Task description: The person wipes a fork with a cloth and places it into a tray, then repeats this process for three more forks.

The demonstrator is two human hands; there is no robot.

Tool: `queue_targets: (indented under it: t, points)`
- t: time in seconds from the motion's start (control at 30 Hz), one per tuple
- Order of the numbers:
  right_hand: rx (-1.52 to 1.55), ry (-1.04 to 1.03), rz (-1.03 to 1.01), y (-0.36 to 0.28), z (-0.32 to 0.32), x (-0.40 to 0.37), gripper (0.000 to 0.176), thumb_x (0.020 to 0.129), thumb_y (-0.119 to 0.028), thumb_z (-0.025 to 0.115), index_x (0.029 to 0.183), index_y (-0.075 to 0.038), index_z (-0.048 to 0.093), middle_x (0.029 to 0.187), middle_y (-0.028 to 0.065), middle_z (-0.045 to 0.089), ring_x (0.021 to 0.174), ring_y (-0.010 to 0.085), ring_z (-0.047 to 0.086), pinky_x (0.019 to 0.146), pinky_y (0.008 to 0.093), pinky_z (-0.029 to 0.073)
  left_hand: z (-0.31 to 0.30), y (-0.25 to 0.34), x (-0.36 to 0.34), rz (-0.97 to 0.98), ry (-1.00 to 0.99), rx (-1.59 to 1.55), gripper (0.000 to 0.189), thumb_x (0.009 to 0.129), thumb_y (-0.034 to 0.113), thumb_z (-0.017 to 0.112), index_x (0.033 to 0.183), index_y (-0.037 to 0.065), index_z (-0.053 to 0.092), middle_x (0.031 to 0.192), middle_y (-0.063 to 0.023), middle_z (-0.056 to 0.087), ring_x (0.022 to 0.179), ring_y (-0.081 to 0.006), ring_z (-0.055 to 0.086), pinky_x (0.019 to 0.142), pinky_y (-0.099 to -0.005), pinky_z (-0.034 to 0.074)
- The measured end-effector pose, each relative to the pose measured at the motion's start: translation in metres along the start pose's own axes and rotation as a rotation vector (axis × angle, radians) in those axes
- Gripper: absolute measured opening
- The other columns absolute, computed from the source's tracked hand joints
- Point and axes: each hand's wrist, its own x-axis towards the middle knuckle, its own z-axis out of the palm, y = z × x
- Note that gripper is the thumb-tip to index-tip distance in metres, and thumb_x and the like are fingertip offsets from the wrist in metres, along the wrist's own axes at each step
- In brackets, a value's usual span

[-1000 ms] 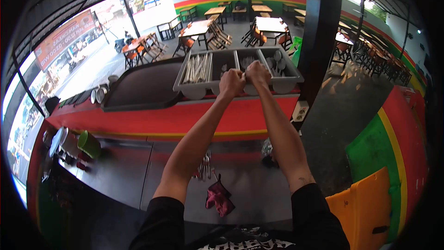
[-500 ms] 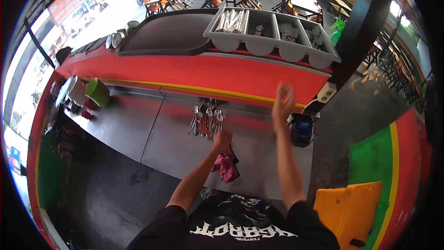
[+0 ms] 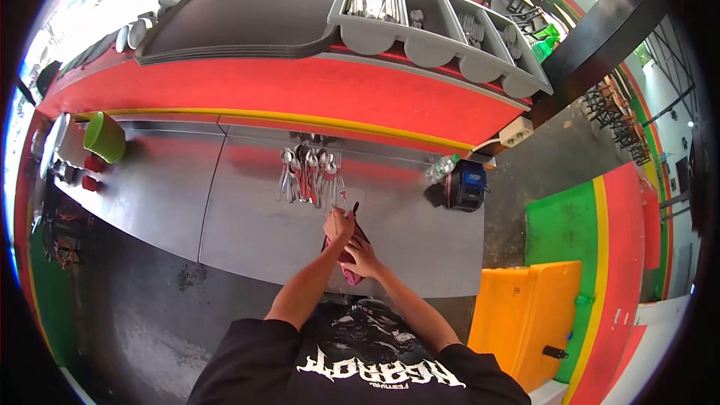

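Observation:
Over the steel counter, my left hand (image 3: 339, 225) is closed round the handle of a fork (image 3: 343, 189), whose tines point away from me. Just below and to the right, my right hand (image 3: 361, 256) has its fingers wrapped on a pink cloth (image 3: 352, 277) with a dark edge. The hands nearly touch, and they hide most of the cloth and the fork's lower end. Past the left hand lies a bunch of spoons and forks (image 3: 307, 172), laid side by side on the counter.
On the red ledge sit a grey cutlery tray (image 3: 442, 49) with sorted cutlery and stacked dark trays (image 3: 240, 15). A plastic bottle (image 3: 442, 168) and a dark blue-black object (image 3: 466, 186) stand at right. A green container (image 3: 105, 137) is at left, an orange bin (image 3: 525, 315) at lower right.
My right hand has come down from near the ledge to the pink cloth beside my left hand. The view has shifted, bringing the bottle into sight.

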Motion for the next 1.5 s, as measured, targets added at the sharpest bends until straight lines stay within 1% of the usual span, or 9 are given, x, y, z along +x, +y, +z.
queue_targets:
  t: [0.23, 0.4, 0.57, 0.73, 0.87, 0.93, 1.07, 1.27, 1.5]
  points:
    - [0.095, 0.309, 0.244, -0.050, 0.023, -0.008, 0.043, 0.068, -0.014, 0.076, 0.110, -0.011, 0.066, 0.125, 0.0103, 0.058, 0.116, 0.0335, 0.054, 0.100, 0.0460, 0.044, -0.020, -0.025, 0.016, 0.086, -0.033, -0.018, 0.026, 0.085, 0.032, 0.065, 0.098, 0.009, 0.068, 0.094, -0.0149, 0.071, 0.089, -0.0363, 0.069, 0.078, -0.0475, 0.054]
    - [0.435, 0.432, 0.434, -0.043, 0.013, -0.010, 0.025, 0.082, -0.013, 0.069, 0.105, -0.005, 0.065, 0.093, 0.0091, 0.069, 0.092, 0.0220, 0.067, 0.081, 0.0336, 0.052, -0.041, -0.068, 0.022, 0.333, -0.227, 0.041, 0.026, 0.089, 0.033, 0.061, 0.094, 0.008, 0.065, 0.089, -0.0173, 0.070, 0.084, -0.0386, 0.068, 0.075, -0.0498, 0.053]
    - [0.778, 0.711, 0.598, -0.040, 0.016, -0.005, 0.023, 0.088, -0.012, 0.063, 0.109, -0.002, 0.064, 0.094, 0.0026, 0.067, 0.094, 0.0123, 0.061, 0.085, 0.0285, 0.049, -0.060, -0.111, 0.016, 0.638, -0.259, -0.050, 0.028, 0.098, 0.031, 0.053, 0.091, 0.005, 0.060, 0.080, -0.0174, 0.069, 0.077, -0.0369, 0.069, 0.065, -0.0491, 0.051]
    - [0.859, 0.864, 0.445, -0.070, 0.019, 0.018, 0.030, 0.093, -0.018, 0.064, 0.118, -0.002, 0.061, 0.100, 0.0006, 0.064, 0.094, 0.0100, 0.057, 0.087, 0.0276, 0.046, -0.105, -0.137, -0.006, 0.396, -0.647, -0.462, 0.025, 0.100, 0.027, 0.051, 0.092, 0.004, 0.057, 0.067, -0.0172, 0.065, 0.060, -0.0343, 0.067, 0.055, -0.0455, 0.049]
    - [0.702, 0.614, 0.458, -0.110, 0.032, 0.032, 0.034, 0.092, -0.024, 0.068, 0.116, -0.001, 0.062, 0.104, 0.0045, 0.064, 0.100, 0.0128, 0.057, 0.089, 0.0298, 0.047, -0.120, -0.163, -0.011, 0.396, -0.610, -0.295, 0.021, 0.100, 0.023, 0.051, 0.095, 0.004, 0.057, 0.065, -0.0171, 0.065, 0.057, -0.0372, 0.065, 0.056, -0.0478, 0.049]
    - [0.657, 0.433, 0.498, -0.135, 0.034, 0.043, 0.037, 0.091, -0.027, 0.070, 0.114, 0.001, 0.063, 0.107, 0.0096, 0.065, 0.107, 0.0184, 0.060, 0.092, 0.0335, 0.048, -0.106, -0.187, -0.007, 0.619, -0.467, -0.251, 0.018, 0.099, 0.020, 0.051, 0.100, 0.003, 0.059, 0.071, -0.0187, 0.066, 0.064, -0.0390, 0.066, 0.061, -0.0488, 0.050]
    - [0.229, 0.487, 0.255, -0.123, 0.079, 0.057, 0.042, 0.087, -0.033, 0.074, 0.109, 0.002, 0.066, 0.119, 0.0230, 0.062, 0.122, 0.0412, 0.055, 0.099, 0.0446, 0.047, -0.092, -0.199, -0.002, 0.797, -0.389, -0.443, 0.021, 0.099, 0.014, 0.050, 0.111, 0.000, 0.059, 0.088, -0.0208, 0.069, 0.079, -0.0393, 0.068, 0.072, -0.0499, 0.052]
    - [0.218, 0.546, 0.298, -0.140, 0.062, 0.050, 0.037, 0.086, -0.027, 0.075, 0.107, 0.002, 0.067, 0.111, 0.0172, 0.063, 0.105, 0.0359, 0.063, 0.087, 0.0405, 0.052, -0.130, -0.189, -0.019, 0.469, -0.842, -0.781, 0.020, 0.104, 0.014, 0.046, 0.112, 0.000, 0.057, 0.079, -0.0062, 0.062, 0.072, -0.0142, 0.059, 0.067, -0.0317, 0.049]
    - [0.043, 0.749, 0.173, -0.153, 0.040, 0.059, 0.030, 0.079, -0.016, 0.079, 0.097, 0.003, 0.065, 0.097, 0.0149, 0.060, 0.087, 0.0343, 0.063, 0.077, 0.0395, 0.052, -0.187, -0.163, -0.043, 0.431, -0.797, -0.638, 0.021, 0.105, 0.020, 0.047, 0.107, 0.001, 0.055, 0.068, 0.0011, 0.045, 0.061, -0.0079, 0.040, 0.055, -0.0273, 0.036]
